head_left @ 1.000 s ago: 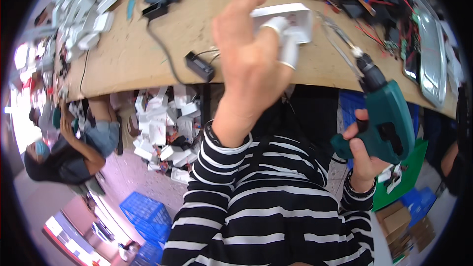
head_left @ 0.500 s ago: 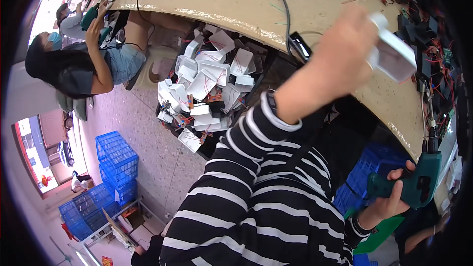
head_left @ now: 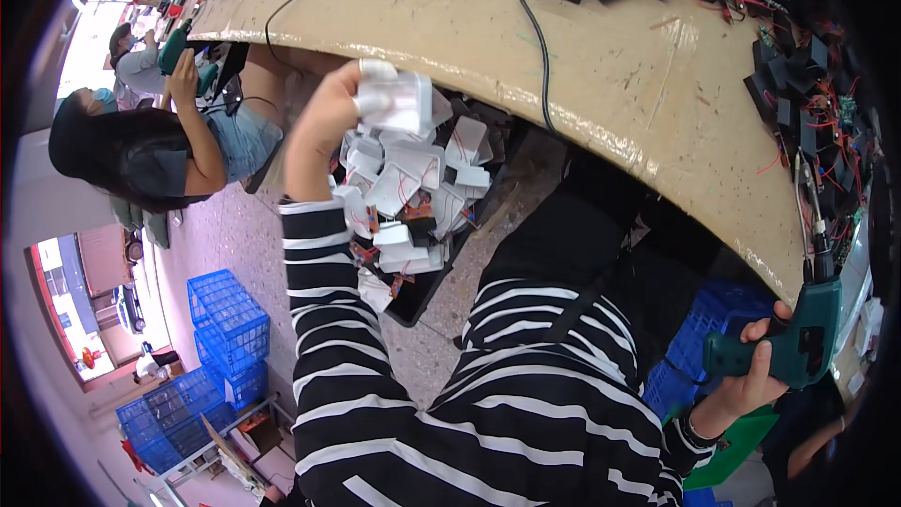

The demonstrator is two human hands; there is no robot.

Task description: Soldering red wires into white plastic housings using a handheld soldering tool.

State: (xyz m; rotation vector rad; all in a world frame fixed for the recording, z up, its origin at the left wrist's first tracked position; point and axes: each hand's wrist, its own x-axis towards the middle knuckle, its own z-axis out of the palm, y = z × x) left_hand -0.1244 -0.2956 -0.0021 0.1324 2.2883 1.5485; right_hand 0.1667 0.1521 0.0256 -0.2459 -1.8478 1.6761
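A white plastic case (head_left: 411,105), shallow and box-shaped, is in my left hand (head_left: 330,120), whose fingers close on its side. White coverings wrap some of those fingertips. Case and hand are over a black crate (head_left: 424,299) heaped with white plastic cases (head_left: 399,183), several with red wires and small boards. At the far right, my right hand (head_left: 746,380) is wrapped around the grip of a green soldering gun (head_left: 809,338). The gun's thin metal tip points away from me, beside black plastic boxes (head_left: 788,84) with circuit boards and red wires.
A long tan workbench (head_left: 619,75) curves across the front, with a black cable (head_left: 544,56) over its edge. Blue plastic crates (head_left: 230,319) are stacked on the floor at left. Another person (head_left: 178,145) sits at the bench on the left, holding a green tool.
My left hand has swung from above the bench on the right to the heap of white cases on the left, carrying the white case. My right hand stays nearly still.
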